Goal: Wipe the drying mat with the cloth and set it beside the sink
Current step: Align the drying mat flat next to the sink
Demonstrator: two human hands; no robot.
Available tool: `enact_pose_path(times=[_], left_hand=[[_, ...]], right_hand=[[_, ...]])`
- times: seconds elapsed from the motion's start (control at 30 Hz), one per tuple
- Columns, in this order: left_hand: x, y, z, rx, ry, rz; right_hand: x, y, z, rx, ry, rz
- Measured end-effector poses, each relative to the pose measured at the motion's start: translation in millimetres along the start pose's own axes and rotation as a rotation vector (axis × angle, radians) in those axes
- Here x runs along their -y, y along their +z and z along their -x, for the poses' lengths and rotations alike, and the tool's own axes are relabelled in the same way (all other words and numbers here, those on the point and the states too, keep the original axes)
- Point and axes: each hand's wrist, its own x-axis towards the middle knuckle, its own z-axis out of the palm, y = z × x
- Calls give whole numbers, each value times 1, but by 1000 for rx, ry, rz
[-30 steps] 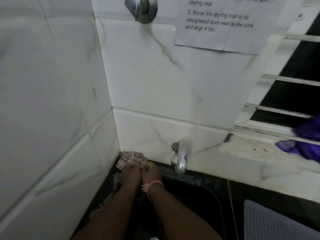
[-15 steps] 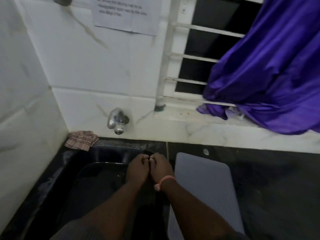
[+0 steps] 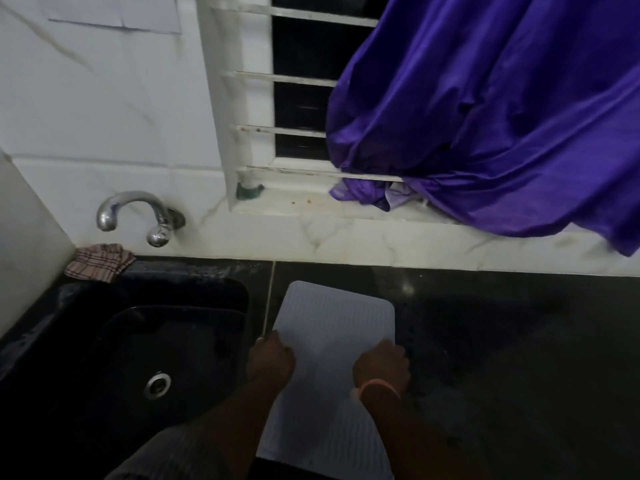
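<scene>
Gripping drying mat point(image 3: 337, 327) at both side edges, left hand point(image 3: 272, 362) and right hand point(image 3: 381, 367) fingers curled; cloth point(image 3: 98, 266) behind sink point(image 3: 138, 341).

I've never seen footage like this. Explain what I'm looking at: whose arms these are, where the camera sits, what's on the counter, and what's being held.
There is no machine here. The arms belong to a person, and the single camera is worn on their head, looking forward and down, so you see their own view. The left hand and the right hand, which has a pink band at its wrist, each grip one side edge of a pale ribbed drying mat. The mat lies on the dark counter, just right of the black sink. A checked cloth sits bunched at the sink's far left corner, under the metal tap; neither hand touches it. Behind the counter is a barred window with purple fabric draped over its sill.
</scene>
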Motion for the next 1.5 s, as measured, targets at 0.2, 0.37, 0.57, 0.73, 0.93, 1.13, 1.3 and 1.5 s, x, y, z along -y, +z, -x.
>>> enact_pose_path(times=[0.2, 0.37, 0.57, 0.73, 0.93, 1.13, 1.3, 1.5], left_hand=[[-13, 21, 6, -23, -231, -117], [-31, 20, -7, -13, -440, -200], [-26, 27, -20, -54, -253, 97], [-28, 11, -36, -110, -107, 110], [-28, -6, -58, -216, 47, 300], [-32, -7, -84, -208, -36, 334], [-20, 4, -95, -118, -73, 298], [-17, 11, -109, -325, 24, -54]], right_hand=[[-47, 8, -24, 185, 61, -106], [-50, 10, -45, 167, 5, -229], [-42, 9, -47, 113, -178, -461], [-26, -8, -64, 97, -214, -557], [19, -34, -84, 70, -240, -750], [32, -28, -109, 46, -152, -778], [15, -2, -124, 111, -73, -590], [9, 15, -132, -52, -152, 12]])
